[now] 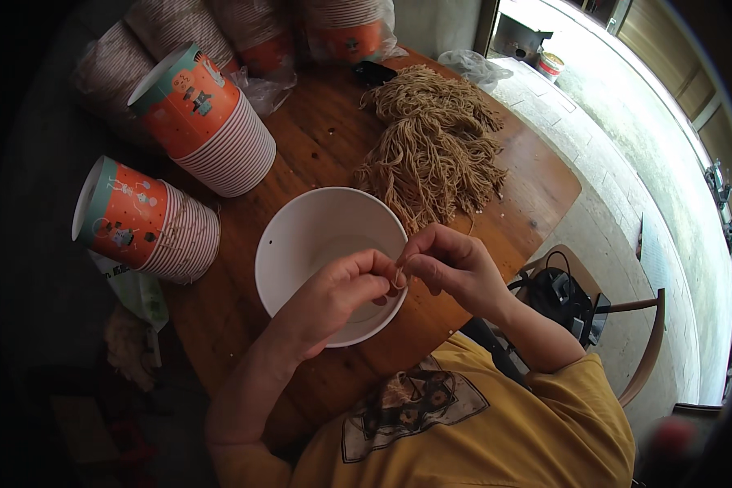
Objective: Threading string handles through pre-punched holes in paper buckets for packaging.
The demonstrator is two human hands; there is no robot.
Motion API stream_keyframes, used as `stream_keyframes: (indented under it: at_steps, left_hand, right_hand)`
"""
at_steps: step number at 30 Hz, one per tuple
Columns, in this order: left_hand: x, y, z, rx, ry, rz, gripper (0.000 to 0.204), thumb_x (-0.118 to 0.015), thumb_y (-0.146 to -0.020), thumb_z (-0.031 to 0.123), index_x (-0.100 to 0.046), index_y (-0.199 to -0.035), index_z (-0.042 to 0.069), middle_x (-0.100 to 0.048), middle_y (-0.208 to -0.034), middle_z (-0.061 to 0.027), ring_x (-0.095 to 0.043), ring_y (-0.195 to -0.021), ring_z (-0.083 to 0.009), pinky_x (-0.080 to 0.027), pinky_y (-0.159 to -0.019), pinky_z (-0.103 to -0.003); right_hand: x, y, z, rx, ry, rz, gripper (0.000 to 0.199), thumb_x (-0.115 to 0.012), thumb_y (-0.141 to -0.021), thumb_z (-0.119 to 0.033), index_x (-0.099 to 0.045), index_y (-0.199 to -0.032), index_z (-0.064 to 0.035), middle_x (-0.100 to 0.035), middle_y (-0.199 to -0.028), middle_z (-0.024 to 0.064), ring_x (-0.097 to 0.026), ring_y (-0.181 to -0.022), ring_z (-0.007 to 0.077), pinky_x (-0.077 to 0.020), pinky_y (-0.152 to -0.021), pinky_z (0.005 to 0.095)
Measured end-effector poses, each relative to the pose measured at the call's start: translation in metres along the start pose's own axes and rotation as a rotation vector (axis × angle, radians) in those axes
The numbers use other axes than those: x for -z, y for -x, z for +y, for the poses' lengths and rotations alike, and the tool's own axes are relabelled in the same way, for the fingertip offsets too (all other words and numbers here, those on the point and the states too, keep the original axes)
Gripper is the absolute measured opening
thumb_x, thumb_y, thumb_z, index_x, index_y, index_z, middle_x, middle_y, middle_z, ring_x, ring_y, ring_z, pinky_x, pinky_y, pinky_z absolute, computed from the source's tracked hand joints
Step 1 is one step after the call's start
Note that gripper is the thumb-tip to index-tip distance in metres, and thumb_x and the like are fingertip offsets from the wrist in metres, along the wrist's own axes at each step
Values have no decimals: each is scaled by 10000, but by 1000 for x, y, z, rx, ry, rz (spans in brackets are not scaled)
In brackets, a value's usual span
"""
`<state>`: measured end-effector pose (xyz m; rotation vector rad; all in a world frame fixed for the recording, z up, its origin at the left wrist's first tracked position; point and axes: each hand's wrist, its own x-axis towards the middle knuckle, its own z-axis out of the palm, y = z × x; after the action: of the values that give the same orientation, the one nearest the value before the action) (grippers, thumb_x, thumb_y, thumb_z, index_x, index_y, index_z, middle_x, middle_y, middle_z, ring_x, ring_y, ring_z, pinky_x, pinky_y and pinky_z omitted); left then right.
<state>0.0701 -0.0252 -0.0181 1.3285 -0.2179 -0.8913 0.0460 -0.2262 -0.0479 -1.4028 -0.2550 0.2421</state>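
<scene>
A large white paper bucket [289, 236] stands in front of me, its opening facing up. Over its right rim my two hands meet, fingertips almost touching. My left hand [337, 289] is closed in a pinch above the opening. My right hand [455, 264] pinches from the other side, thumb against forefinger. Between them runs a short thin string [398, 275], partly hidden by the fingers. Just beyond my right hand lies a heap of tan strings [435, 142] in loose, tangled bundles.
Two stacks of orange and teal paper buckets, one nearer [150, 220] and one farther [207, 122], lean at the left. Several bagged stacks line the table's [317, 130] far side. A dark object [374, 73] lies by the strings. A chair [655, 325] holding a black bag [557, 293] is at right.
</scene>
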Motion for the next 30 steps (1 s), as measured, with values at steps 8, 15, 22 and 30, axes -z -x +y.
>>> stream_keyframes:
  at_steps: [8, 15, 22, 30]
  left_hand:
    - [-6, -1, -3, -65, -14, 82, 112, -575, -896, 93, -531, -990, 53, -537, -937, 17, -494, -878, -49, -413, -810, -204]
    - [-12, -2, 1, -96, -49, 124, 136, -565, -911, 100, -520, -1024, 39, -539, -923, 10, -497, -851, -47, -428, -786, -201]
    - [-14, 0, -2, -124, -423, 258, 143, -578, -903, 114, -545, -1001, 16, -566, -906, -16, -539, -790, -70, -460, -718, -230]
    - [-14, 4, -4, -347, -636, 333, 108, -545, -911, 96, -552, -957, -1, -559, -874, -41, -546, -782, -98, -459, -704, -240]
  right_hand:
    - [2, 2, -1, -75, -85, 40, 135, -589, -916, -190, -591, -933, -56, -577, -766, -46, -476, -634, 11, -386, -562, 172]
    - [7, 4, 1, -109, -207, 41, 135, -592, -912, -204, -599, -933, -71, -578, -785, -47, -459, -630, 11, -373, -556, 170]
    - [6, 5, 1, -107, -195, 34, 134, -598, -908, -210, -600, -934, -79, -570, -773, -52, -459, -619, 10, -365, -542, 169]
    - [2, 9, 5, -54, -145, 48, 121, -600, -908, -182, -584, -938, -66, -580, -781, -45, -483, -613, 7, -387, -530, 163]
